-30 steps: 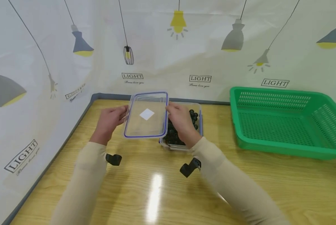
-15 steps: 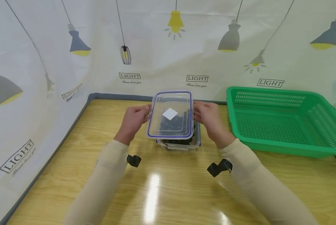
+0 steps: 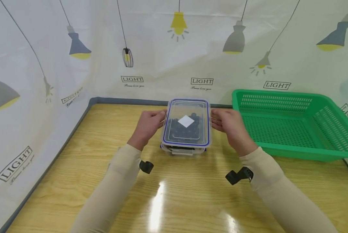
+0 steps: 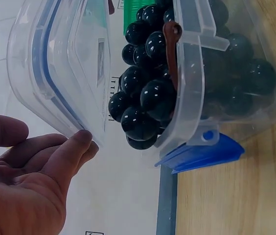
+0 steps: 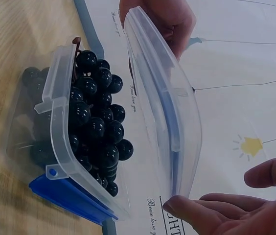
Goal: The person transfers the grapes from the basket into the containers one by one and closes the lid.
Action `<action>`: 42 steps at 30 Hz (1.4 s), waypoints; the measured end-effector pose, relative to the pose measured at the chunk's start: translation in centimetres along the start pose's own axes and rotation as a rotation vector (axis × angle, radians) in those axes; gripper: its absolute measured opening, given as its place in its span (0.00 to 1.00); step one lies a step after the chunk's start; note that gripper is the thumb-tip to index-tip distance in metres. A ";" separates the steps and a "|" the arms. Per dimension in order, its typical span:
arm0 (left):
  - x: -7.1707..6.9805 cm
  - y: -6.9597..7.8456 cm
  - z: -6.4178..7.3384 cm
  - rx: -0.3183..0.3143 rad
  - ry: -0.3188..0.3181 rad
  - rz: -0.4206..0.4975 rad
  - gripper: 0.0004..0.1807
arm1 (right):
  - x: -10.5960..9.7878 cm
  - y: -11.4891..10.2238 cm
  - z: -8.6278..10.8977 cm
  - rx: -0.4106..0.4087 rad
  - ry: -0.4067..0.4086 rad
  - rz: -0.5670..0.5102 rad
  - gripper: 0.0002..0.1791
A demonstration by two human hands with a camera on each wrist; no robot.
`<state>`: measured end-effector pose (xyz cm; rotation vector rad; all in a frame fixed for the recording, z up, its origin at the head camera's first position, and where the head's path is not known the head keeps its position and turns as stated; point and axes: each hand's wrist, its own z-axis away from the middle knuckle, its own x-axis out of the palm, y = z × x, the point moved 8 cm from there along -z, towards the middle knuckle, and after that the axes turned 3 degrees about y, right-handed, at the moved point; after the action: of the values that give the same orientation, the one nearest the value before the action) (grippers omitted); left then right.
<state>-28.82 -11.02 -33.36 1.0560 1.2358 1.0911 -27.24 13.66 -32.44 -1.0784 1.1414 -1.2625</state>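
A glossy, pale-yellow wood-grained table (image 3: 130, 200) is spreading beneath the left fingers (image 4: 64, 159) and right fingers (image 5: 192, 211). Directly on it, a clear rectangular plastic container (image 4: 258, 105) with blue side flaps is sitting upright, below and between them. A large green perforated plastic basket (image 3: 296, 151) is standing just right of the right fingers.

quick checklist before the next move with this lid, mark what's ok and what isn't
1. Left hand and right hand both touching the clear rectangular plastic lid with blue seal: ok.
2. Lid over the clear plastic box in the head view: ok.
3. Lid seated: not ok, wrist views show a gap.
4. Round, glossy black grapes below the box's rim: not ok, heaped above it.
5. Blue plastic side latches swung outward: ok.
6. Brown stem clear of the rim: cannot tell.
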 end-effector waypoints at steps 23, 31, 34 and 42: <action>-0.9 3.7 1.0 0.431 0.031 0.196 0.20 | -0.3 -3.4 -0.4 -0.083 0.106 -0.085 0.25; -0.6 5.5 2.1 0.630 -0.067 0.304 0.22 | -0.2 -5.1 0.7 -0.284 0.129 -0.218 0.23; -0.4 5.7 2.4 0.654 -0.091 0.355 0.22 | -0.4 -5.4 1.0 -0.374 0.161 -0.284 0.22; -0.5 4.9 2.4 0.629 -0.088 0.471 0.20 | -0.1 -4.5 0.7 -0.445 0.193 -0.366 0.14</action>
<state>-26.64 -10.76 -28.33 1.9277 1.3272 0.9985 -27.15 13.62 -27.90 -1.5764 1.4612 -1.4556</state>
